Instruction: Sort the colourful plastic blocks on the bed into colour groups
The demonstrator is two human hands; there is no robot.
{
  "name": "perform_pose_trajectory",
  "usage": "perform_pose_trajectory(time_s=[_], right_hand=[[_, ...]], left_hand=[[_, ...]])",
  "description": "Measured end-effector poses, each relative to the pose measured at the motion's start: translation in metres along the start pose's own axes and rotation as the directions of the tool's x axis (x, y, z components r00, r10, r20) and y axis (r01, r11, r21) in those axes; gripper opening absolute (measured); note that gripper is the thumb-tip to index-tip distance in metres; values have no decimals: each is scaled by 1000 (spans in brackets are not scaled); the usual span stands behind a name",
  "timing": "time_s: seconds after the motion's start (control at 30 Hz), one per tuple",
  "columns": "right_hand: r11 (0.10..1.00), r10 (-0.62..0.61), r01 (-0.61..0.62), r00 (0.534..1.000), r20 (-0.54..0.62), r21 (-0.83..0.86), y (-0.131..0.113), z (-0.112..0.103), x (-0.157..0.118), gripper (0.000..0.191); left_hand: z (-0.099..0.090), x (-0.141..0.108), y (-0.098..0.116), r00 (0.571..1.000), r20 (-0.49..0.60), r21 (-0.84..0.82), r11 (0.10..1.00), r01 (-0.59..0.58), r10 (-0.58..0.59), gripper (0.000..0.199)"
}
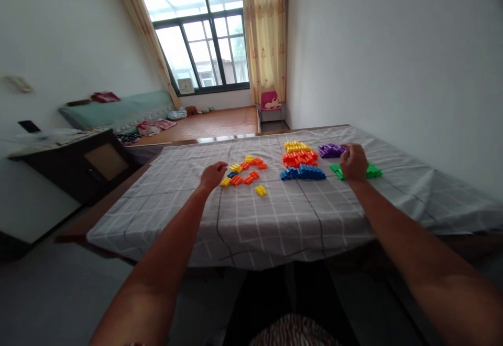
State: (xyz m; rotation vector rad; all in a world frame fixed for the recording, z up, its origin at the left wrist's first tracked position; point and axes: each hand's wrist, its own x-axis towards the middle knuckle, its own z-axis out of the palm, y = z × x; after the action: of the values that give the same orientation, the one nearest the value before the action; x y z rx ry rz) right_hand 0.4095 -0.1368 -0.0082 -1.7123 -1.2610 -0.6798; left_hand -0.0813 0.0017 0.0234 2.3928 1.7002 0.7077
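Observation:
Small coloured tubes lie on the checked cloth. My left hand [214, 174] hovers at the left of a loose ring of orange tubes [251, 177], yellow tubes [236, 168] and a blue piece [232, 175]; its fingers are drawn together, and anything in them is too small to tell. My right hand [354, 162], fingers curled, is between the purple pile [331, 150] and the green pile [373, 170], partly covering the green; its fingertips are hidden. Yellow [297, 147], red-orange [299, 158] and blue [302, 172] piles are stacked in rows at the centre right.
A few yellow tubes [261, 191] lie apart near the table's middle. The cloth-covered table [271, 230] has its front edge close to my body. Beyond it are a bed [228, 120], a pink chair [269, 97] and a dark cabinet [78, 170].

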Motion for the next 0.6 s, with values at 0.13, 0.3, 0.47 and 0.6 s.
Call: perform_pose_trajectory(time_s=[0.13,0.3,0.47,0.6], right_hand=[[996,-85,87,993,85,-22,-4,1,-17,36],[989,-148,148,989,17,9,8,-3,-22,31],[989,-128,133,989,-79,63,9,-2,-19,28],[992,-95,99,994,-53,74,10,-1,-19,25]], left_hand=[[18,-12,48,931,267,-24,968,-251,248,36],[25,-18,71,875,376,88,928,-363,306,34],[29,-15,71,882,363,103,928,-359,301,32],[33,-17,73,913,304,137,936,-325,272,28]])
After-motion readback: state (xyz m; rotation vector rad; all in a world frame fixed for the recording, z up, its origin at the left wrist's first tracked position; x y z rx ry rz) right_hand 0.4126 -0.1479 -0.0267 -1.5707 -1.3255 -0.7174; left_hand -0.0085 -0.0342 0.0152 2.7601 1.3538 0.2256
